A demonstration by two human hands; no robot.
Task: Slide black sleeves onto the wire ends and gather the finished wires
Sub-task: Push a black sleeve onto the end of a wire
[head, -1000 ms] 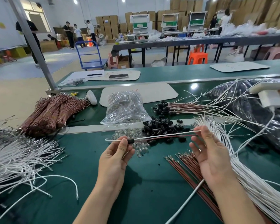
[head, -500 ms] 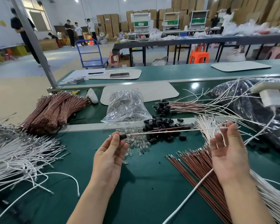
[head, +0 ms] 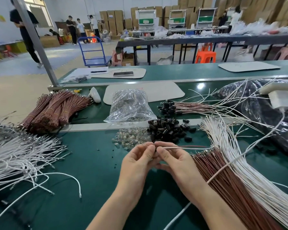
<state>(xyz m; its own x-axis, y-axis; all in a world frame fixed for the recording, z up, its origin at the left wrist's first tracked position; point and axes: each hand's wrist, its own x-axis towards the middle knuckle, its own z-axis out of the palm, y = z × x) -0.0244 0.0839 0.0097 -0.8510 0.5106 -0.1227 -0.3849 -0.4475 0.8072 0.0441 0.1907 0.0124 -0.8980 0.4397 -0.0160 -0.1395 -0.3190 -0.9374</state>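
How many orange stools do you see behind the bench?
1: an orange stool on the floor under the long dark table at the back right. Others may be hidden behind the tables.

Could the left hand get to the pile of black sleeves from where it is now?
Probably yes, once freed. The black sleeves lie loose just beyond the left hand, nothing between them, but its fingers are pinching the white wire with the right hand.

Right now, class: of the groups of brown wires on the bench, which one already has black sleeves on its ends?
The brown wires at the back right, with black-capped ends. The tied bundles at the left and the loose brown wires beside the right hand show none.
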